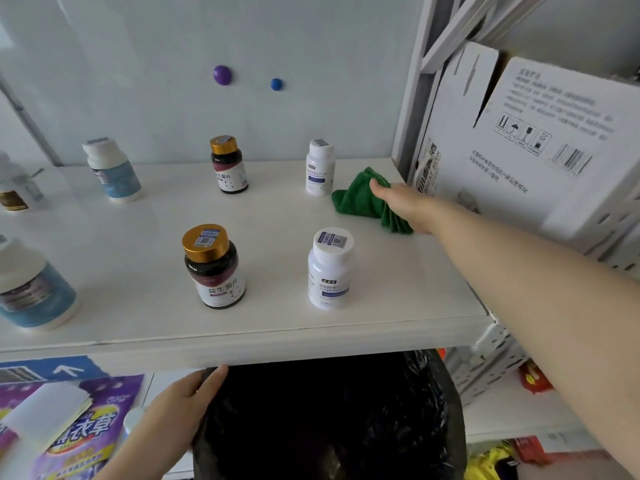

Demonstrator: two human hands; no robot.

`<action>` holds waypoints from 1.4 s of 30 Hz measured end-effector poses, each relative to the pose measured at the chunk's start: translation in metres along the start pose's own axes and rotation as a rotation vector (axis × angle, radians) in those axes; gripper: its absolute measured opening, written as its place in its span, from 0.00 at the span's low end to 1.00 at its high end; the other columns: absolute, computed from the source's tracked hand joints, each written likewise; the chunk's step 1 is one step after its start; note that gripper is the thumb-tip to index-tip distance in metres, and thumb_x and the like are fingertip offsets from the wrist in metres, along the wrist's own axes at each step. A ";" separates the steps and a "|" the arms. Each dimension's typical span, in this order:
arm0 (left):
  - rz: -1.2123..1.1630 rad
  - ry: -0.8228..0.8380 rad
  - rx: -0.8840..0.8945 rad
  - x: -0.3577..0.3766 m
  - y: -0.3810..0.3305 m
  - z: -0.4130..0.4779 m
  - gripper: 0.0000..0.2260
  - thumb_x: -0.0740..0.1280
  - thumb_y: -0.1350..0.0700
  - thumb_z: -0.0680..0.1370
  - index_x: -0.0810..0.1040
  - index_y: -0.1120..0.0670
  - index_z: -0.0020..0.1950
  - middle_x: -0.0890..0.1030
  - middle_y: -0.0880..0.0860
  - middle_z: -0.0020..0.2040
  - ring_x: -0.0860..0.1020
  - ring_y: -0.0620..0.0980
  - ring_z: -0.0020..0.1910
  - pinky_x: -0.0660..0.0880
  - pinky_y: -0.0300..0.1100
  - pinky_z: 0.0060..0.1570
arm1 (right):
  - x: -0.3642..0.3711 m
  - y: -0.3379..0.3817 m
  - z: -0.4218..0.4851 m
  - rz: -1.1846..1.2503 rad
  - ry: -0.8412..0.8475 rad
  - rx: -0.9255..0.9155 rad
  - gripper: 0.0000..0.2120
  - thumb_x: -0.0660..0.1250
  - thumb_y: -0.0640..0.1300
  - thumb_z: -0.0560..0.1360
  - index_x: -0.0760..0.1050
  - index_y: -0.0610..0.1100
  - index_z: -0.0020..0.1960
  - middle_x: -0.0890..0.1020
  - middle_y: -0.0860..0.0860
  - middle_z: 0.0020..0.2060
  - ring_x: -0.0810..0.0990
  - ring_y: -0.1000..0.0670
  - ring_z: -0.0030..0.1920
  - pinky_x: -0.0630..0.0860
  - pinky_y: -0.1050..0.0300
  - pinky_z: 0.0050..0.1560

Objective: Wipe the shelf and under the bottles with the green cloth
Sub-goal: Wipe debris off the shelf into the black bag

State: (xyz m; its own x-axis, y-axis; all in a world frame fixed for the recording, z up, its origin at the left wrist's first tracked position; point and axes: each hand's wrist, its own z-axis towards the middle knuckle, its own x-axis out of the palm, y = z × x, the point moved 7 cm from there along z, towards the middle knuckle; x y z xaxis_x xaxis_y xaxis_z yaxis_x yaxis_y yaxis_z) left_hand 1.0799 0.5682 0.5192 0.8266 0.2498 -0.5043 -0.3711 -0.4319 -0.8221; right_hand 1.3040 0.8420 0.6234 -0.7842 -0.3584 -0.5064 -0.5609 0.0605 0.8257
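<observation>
**Our right hand grips the green cloth at the far right of the shelf**

Nearest to us, below the white shelf (pixel 263 216), our left hand (pixel 173 407) rests flat against a black plastic bag (pixel 329 420), fingers together and stretched out, its fingertips just under the shelf's front edge. It clamps nothing. Left of that hand, still under the shelf, lies a purple packet (pixel 86 434) with a pale pad of paper (pixel 45 414) on top.

On the shelf itself, the front row stands close to the edge. A dark bottle with a gold lid (pixel 214 268) stands upright near the middle, and a white bottle (pixel 330 270) stands upright to its right. At the shelf's left end is a wide white and blue tub (pixel 33 289).

Our right arm reaches across the shelf's right side. Our right hand (pixel 403 206) is closed on the green cloth (pixel 363 199), which is bunched up and touching the shelf surface near its back right corner.

Further back on the shelf, a second white bottle (pixel 320 168) stands just left of the cloth. A second gold-lidded dark bottle (pixel 229 166) stands further left, then another white and blue tub (pixel 110 171).

Right of the shelf sits a white cardboard box (pixel 540 143). On the wall behind the shelf are a purple dot (pixel 222 75) and a blue dot (pixel 276 84).
</observation>
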 end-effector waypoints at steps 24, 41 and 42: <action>0.054 0.011 -0.035 0.059 -0.008 -0.030 0.18 0.58 0.46 0.79 0.79 0.59 0.50 0.81 0.57 0.44 0.78 0.58 0.47 0.74 0.50 0.50 | 0.008 -0.049 -0.197 -0.247 0.005 -0.043 0.23 0.50 0.56 0.79 0.58 0.44 0.31 0.60 0.49 0.27 0.62 0.49 0.29 0.58 0.56 0.32; -0.043 -0.205 -0.346 0.033 0.118 -0.139 0.20 0.56 0.43 0.78 0.77 0.58 0.47 0.79 0.57 0.42 0.78 0.57 0.41 0.75 0.49 0.47 | 0.148 -0.136 -0.267 -0.009 0.312 0.190 0.31 0.51 0.56 0.79 0.59 0.28 0.66 0.61 0.34 0.69 0.61 0.35 0.68 0.58 0.40 0.68; -0.047 -0.220 -0.369 0.023 0.130 -0.148 0.20 0.56 0.43 0.78 0.77 0.58 0.47 0.78 0.56 0.40 0.78 0.55 0.38 0.75 0.47 0.44 | 0.167 -0.129 -0.275 -0.032 0.367 0.197 0.30 0.50 0.55 0.80 0.60 0.29 0.67 0.61 0.35 0.69 0.61 0.36 0.69 0.59 0.42 0.68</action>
State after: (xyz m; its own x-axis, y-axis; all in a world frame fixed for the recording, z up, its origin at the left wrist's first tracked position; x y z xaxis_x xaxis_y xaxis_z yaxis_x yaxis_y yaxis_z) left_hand 1.1127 0.3896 0.4396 0.7141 0.4387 -0.5455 -0.1256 -0.6863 -0.7163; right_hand 1.3184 0.5188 0.5009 -0.6390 -0.6688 -0.3800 -0.6515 0.2080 0.7296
